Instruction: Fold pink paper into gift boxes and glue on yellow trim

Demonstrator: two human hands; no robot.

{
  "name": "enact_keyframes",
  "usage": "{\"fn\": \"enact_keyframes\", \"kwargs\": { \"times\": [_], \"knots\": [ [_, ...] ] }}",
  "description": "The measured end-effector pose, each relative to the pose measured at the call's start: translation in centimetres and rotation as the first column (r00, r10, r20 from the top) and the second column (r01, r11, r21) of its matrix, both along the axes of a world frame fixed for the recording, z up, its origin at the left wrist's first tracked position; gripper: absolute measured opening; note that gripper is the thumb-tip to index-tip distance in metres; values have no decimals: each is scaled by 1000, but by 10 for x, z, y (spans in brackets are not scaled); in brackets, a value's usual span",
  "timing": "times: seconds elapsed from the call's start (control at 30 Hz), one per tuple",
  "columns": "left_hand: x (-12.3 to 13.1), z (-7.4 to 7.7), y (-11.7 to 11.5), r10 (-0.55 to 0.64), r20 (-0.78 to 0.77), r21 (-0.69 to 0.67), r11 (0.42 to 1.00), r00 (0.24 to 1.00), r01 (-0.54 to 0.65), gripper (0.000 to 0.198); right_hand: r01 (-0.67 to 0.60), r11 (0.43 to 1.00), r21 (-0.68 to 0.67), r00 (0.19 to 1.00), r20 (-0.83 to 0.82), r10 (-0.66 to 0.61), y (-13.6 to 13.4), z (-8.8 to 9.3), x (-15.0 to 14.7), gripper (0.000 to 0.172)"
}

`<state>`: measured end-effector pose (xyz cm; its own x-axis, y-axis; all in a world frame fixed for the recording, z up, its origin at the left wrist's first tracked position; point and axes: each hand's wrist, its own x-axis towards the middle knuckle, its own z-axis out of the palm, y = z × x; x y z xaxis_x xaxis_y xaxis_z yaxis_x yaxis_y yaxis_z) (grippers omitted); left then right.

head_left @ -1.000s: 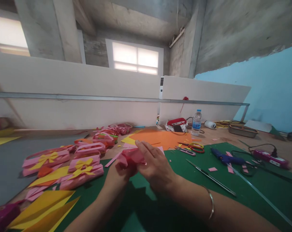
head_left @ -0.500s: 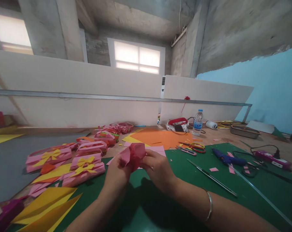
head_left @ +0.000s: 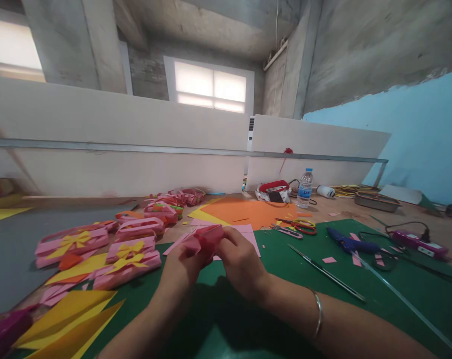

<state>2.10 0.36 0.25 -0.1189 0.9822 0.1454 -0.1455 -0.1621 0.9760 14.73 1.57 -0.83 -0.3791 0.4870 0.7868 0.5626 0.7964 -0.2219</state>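
Observation:
A folded pink paper piece is held up between both hands, above the green cutting mat. My left hand is closed round its left side and underside. On the other side my right hand pinches the paper's right edge, fingers curled. My fingers hide part of the paper's shape. Behind the hands lie a pink sheet and orange sheets. Finished-looking pink paper bags with yellow bows are grouped to the left.
Right of my hands are a pen, a craft knife, scissors and a blue glue gun with a clear glue stick and cable. Farther back stand a water bottle and a power strip. Yellow paper lies at front left.
The pink paper has tipped lower and flatter between my hands. My right hand has turned and its fingers have curled in closer on the paper. The view has shifted slightly.

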Motion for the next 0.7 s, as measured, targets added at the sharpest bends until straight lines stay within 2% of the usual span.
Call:
{"fn": "enact_keyframes", "kwargs": {
  "times": [0.17,0.37,0.53,0.7],
  "knots": [
    [-2,1,0,-54,2,-31,998,999,54,44,57,998,9,997,-49,-57,4,-1,3,18],
    [-2,5,-1,-106,-129,49,992,986,113,43,62,997,-39,994,-89,-65,5,6,10,17],
    [-6,8,0,-90,-177,83,991,980,106,40,51,997,-61,995,-79,-56,6,10,12,19],
    [-13,15,0,-81,-188,15,996,979,85,44,20,997,70,998,-60,-16,3,12,15,24]
  ]
}}
